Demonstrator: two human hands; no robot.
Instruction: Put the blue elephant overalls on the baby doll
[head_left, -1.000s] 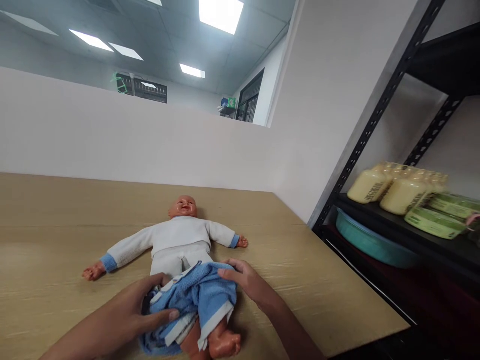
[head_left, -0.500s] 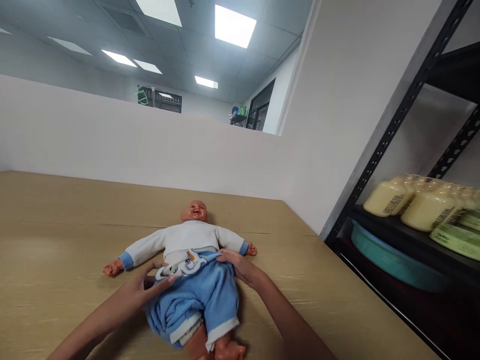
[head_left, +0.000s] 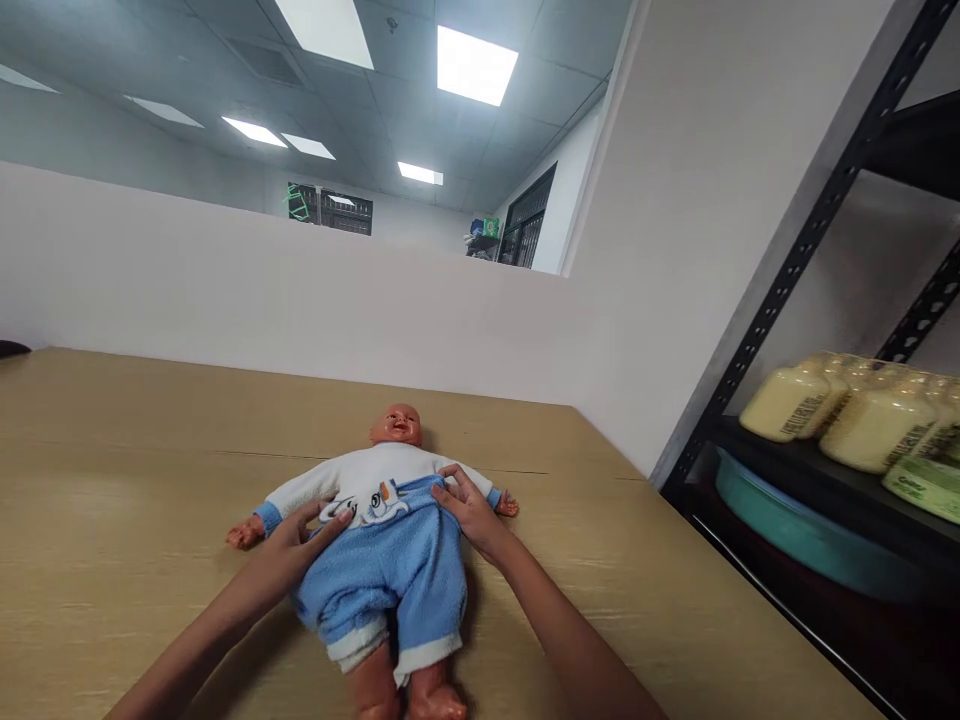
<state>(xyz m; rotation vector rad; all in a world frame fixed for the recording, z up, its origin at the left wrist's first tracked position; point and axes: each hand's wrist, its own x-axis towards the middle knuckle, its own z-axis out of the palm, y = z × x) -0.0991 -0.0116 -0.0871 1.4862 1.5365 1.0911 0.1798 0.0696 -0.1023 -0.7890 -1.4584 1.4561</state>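
A baby doll (head_left: 395, 427) lies on its back on the wooden table (head_left: 112, 520), head away from me. It wears a white top (head_left: 375, 475) and blue fleece trousers (head_left: 390, 570) with white cuffs. My left hand (head_left: 300, 535) pinches the trousers' waistband at the doll's right hip, next to a cartoon patch. My right hand (head_left: 469, 510) grips the waistband at the other hip, fingers curled on the cloth. The doll's bare feet (head_left: 420, 700) stick out near the bottom edge.
A white partition wall (head_left: 225, 290) runs behind the table. At the right stands a black metal shelf rack (head_left: 787, 290) with yellowish jars (head_left: 825, 410), green-lidded containers (head_left: 926, 480) and a teal basin (head_left: 787, 525). The table's right edge runs close to the rack.
Both hands have slid up the doll, pulling the blue trousers from the legs to the waist. The trousers now lie smooth over the hips.
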